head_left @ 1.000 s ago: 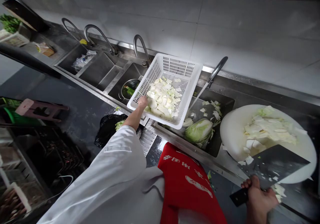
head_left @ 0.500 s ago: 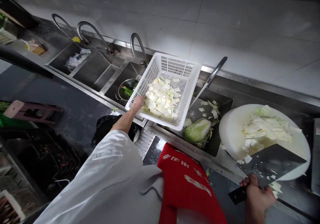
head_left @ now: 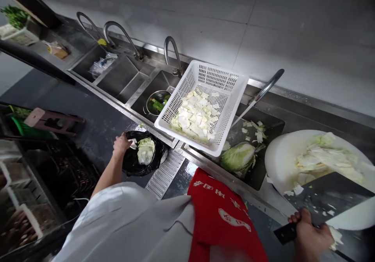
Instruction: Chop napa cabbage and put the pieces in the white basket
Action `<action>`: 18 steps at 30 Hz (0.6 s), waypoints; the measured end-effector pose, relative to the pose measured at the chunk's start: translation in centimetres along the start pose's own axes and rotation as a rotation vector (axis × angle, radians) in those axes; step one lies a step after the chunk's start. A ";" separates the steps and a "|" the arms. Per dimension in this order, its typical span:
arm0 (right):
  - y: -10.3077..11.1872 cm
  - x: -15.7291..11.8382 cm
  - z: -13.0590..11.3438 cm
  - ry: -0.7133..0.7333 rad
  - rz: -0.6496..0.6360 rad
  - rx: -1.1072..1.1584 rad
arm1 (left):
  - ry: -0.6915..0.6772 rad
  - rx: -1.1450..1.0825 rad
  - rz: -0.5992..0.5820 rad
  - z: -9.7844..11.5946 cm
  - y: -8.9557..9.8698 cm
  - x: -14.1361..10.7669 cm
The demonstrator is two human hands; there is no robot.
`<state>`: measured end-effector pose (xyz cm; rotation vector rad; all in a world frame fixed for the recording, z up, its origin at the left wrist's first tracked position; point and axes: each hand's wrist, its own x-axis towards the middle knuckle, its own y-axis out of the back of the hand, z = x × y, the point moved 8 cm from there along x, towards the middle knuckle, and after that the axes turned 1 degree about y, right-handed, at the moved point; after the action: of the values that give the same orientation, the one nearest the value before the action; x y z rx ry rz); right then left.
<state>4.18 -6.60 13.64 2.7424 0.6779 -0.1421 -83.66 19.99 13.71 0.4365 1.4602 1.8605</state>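
My right hand (head_left: 312,230) is closed round the black handle of a cleaver (head_left: 336,197), its broad blade flecked with white bits. The blade lies over the near edge of a round white chopping block (head_left: 277,156) with cut cabbage (head_left: 328,158) on it. My left hand (head_left: 120,145) reaches over the rim of a bin lined with a black bag (head_left: 131,164), its fingers loosely apart. A small white cabbage piece (head_left: 133,143) is right by its fingertips. Leafy cabbage scraps (head_left: 145,151) lie inside the bag. A white perforated basket (head_left: 231,109) holds chopped cabbage (head_left: 196,113).
The basket straddles the sink edges. A cabbage (head_left: 238,156) lies in the right sink (head_left: 263,172) with loose scraps. Left of the basket, a metal pot (head_left: 149,107) holds green vegetables. Several curved faucets (head_left: 172,47) line the wall. A pink stool (head_left: 52,119) stands on the floor at left.
My left hand has left the basket's near-left edge and moved down and left to the bin. The cleaver stays in my right hand by the block. The view has shifted slightly left.
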 end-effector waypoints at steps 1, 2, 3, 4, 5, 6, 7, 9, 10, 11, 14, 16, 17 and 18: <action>-0.2 0.0 -0.1 -0.019 0.005 0.037 | -0.059 0.011 0.050 1.2 0.0 -0.2; -0.5 -0.1 -0.3 -0.036 0.013 0.074 | -0.149 -0.024 0.107 3.6 0.0 -0.5; -0.8 -0.2 -0.6 -0.045 0.022 0.101 | -0.259 -0.090 0.148 6.7 -0.3 -0.9; -1.2 -0.3 -1.0 -0.046 0.023 0.111 | -0.396 -0.154 0.168 10.7 -0.9 -1.5; -1.6 -0.4 -1.4 -0.042 0.024 0.115 | -0.535 -0.203 0.156 15.0 -1.9 -2.3; -2.0 -0.6 -1.8 -0.040 0.022 0.117 | -0.649 -0.239 0.115 19.3 -3.2 -2.9; -2.4 -0.8 -2.2 -0.037 0.014 0.119 | -0.745 -0.256 0.038 23.5 -4.9 -3.5; -2.9 -1.4 -2.8 -0.025 -0.007 0.131 | -0.835 -0.238 -0.117 30.5 -8.5 -4.2; -3.0 -1.7 -3.0 -0.021 -0.015 0.142 | -0.827 -0.199 -0.167 33.0 -10.2 -4.2; -2.9 -2.1 -3.1 -0.019 -0.020 0.154 | -0.793 -0.153 -0.206 34.8 -11.7 -4.0; -1.7 -3.3 -2.8 -0.012 0.001 0.163 | -0.695 -0.039 -0.283 36.9 -14.7 -2.9; -0.4 -3.9 -2.2 0.003 0.047 0.143 | -0.698 -0.009 -0.332 36.7 -15.5 -2.5; 0.2 -4.2 -1.8 0.009 0.073 0.132 | -0.708 0.000 -0.352 36.3 -15.7 -2.3; 0.7 -4.4 -1.4 0.014 0.099 0.126 | -0.717 0.002 -0.365 35.9 -15.7 -2.2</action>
<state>0.68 -8.68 15.85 2.8931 0.5528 -0.1477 -53.59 44.93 10.09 0.6964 0.9662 1.2249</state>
